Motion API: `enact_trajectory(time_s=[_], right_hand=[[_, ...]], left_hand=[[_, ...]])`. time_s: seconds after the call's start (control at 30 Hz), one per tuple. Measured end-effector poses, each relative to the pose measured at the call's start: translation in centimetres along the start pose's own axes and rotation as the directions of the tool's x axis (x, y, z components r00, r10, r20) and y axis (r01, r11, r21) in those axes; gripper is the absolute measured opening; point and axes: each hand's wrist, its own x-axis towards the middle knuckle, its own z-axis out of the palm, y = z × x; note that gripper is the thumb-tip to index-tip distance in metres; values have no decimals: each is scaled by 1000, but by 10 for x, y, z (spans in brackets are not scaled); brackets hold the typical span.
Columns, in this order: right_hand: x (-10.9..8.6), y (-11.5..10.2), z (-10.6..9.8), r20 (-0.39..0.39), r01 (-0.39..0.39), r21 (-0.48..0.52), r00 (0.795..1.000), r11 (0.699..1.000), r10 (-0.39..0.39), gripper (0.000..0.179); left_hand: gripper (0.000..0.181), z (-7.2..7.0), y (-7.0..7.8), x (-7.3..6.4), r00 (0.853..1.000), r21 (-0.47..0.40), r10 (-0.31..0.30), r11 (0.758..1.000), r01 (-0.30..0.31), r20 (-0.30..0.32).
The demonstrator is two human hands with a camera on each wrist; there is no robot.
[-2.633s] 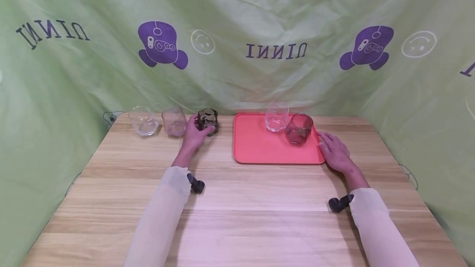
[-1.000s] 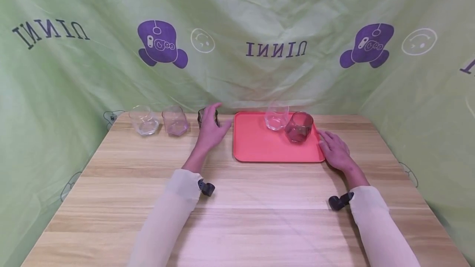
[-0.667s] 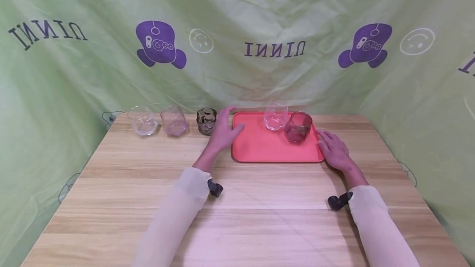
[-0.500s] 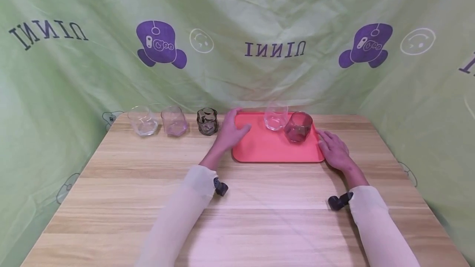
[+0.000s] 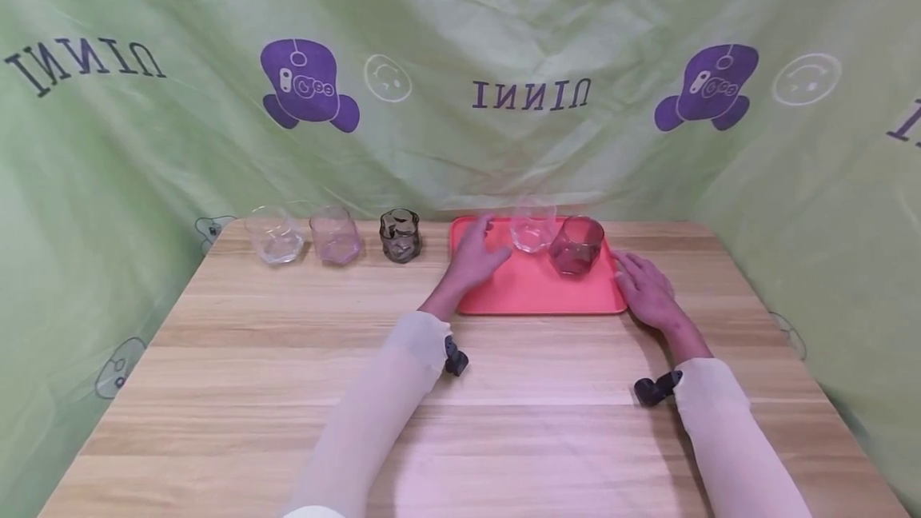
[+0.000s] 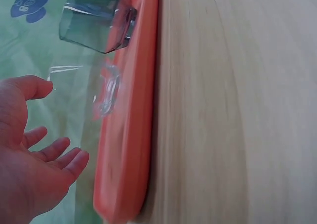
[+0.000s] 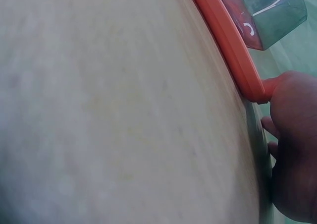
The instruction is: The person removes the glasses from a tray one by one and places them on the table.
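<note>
A red tray (image 5: 518, 294) lies at the back of the table, bearing a clear glass (image 5: 534, 232) and a dark tinted glass (image 5: 578, 246) to its right. Over the tray's left part is my left hand (image 5: 475, 258), thumb and fingers spread and holding nothing. The left wrist view shows that hand (image 6: 37, 154) with its fingertips just short of the clear glass (image 6: 111, 90). My right hand (image 5: 647, 290) rests at the tray's right edge with relaxed fingers; its thumb touches the tray rim (image 7: 250, 80) in the right wrist view.
Left of the tray, a smoky grey wavy glass (image 5: 400, 236), a pale purple glass (image 5: 336, 237) and another clear glass (image 5: 277, 237) stand in a row on the wooden table (image 5: 504, 422). A green printed curtain (image 5: 446, 150) hangs right behind the table.
My left hand has let go of the smoky wavy glass, which stays upright on the table, and has moved right over the tray toward the clear glass. The right hand keeps its place.
</note>
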Motion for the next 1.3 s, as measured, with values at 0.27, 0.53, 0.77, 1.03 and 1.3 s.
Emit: enact_trajectory(time_s=[0.27,0.53,0.77,1.03,1.3], right_hand=[[0,-1,2,13,-19,-3,1000,1000,19,55],[0,0,4,11,-13,8,1000,1000,13,55],[1,-4,4,13,-3,10,1000,1000,3,55],[1,-3,2,17,8,9,1000,1000,-8,54],[2,1,-1,11,0,2,1000,1000,0,55]], left_hand=[[69,20,0,11,999,-23,-37,999,37,-18],[73,33,-1,18,997,-35,-59,998,58,-44],[77,38,1,22,996,-50,-72,996,69,-53],[89,43,7,29,992,-52,-115,992,112,-59],[94,52,8,36,990,-92,-121,989,114,-71]])
